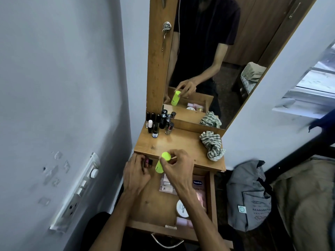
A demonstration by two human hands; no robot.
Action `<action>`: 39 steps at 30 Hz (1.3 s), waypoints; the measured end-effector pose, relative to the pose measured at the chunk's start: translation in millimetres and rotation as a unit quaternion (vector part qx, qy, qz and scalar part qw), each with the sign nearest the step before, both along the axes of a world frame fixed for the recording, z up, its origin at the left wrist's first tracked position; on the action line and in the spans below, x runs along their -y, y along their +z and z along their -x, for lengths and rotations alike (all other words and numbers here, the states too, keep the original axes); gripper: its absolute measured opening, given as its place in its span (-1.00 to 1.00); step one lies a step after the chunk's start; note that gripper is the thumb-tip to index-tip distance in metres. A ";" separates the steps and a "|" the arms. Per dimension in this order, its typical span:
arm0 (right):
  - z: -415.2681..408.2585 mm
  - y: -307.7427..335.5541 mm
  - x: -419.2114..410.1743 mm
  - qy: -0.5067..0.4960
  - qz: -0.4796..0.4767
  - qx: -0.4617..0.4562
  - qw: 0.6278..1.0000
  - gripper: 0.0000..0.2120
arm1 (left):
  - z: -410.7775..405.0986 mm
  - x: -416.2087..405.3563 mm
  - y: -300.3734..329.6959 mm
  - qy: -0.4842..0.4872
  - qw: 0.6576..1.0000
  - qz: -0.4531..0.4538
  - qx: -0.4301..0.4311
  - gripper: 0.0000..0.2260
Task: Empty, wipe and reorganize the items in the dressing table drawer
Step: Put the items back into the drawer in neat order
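step: emptying drawer | right hand pinches neon bottle at drawer's 12 o'clock | left hand curled round small bottles at 11 | next: probably stand them on tabletop

Both bare forearms reach forward and up from the bottom of the view, converging toward the middle. The right hand is raised slightly higher and further forward, its back turned to the camera, wrist bent a little; its fingers and thumb curl in a pinch around the upper part of a lime-green bottle, which tilts to the left. The left hand lies just beside it, palm down, knuckles toward the camera, with its fingers curled round a few small dark bottles at the fingertips. The two hands sit close together, nearly touching. A dark sleeve edge shows near the left elbow.
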State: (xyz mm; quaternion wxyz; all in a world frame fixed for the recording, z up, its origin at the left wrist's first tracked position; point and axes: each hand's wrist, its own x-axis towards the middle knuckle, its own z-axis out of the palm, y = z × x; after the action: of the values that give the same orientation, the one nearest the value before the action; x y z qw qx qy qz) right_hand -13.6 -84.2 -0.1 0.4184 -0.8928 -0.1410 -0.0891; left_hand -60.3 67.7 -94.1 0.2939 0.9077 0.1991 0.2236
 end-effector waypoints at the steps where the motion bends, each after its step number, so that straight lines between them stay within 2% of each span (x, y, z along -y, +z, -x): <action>1: 6.5 -8.0 -0.3 -0.003 -0.002 -0.004 1.000 -0.74 | 0.6 0.0 -0.5 0.000 1.000 0.002 -0.004 -0.64; 5: 22.7 -40.7 -7.1 -0.023 -0.010 -0.016 1.000 -0.76 | 1.5 -1.5 -2.7 -0.004 1.000 0.015 -0.028 -0.67; 10: 19.6 -73.5 -19.8 -0.050 -0.029 -0.042 0.997 -0.69 | 0.0 0.7 -1.0 0.000 0.999 0.010 -0.044 -0.64; 20: 14.0 -93.3 -46.6 -0.072 -0.018 -0.060 0.995 -0.70 | -1.3 0.2 -1.1 0.001 0.999 0.011 -0.034 -0.64; 26: 9.5 -105.7 -46.2 -0.100 -0.015 -0.120 0.988 -0.65 | -0.9 -0.2 -4.2 -0.002 0.998 0.011 -0.054 -0.60; 37: 10.9 -108.1 -43.1 -0.079 -0.029 -0.123 0.989 -0.60 | -1.0 -0.9 -3.3 0.000 0.998 0.000 -0.061 -0.61; 39: 16.5 -101.5 -37.3 -0.082 -0.049 -0.103 0.990 -0.64 | -1.2 -1.7 -3.5 0.000 0.998 -0.004 -0.062 -0.62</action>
State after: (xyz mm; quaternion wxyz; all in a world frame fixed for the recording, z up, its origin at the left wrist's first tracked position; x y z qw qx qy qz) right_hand -30.1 -46.8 -101.5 0.4655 -0.8841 -0.0189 -0.0372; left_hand -59.1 69.4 -97.6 0.2772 0.9210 0.2163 0.1678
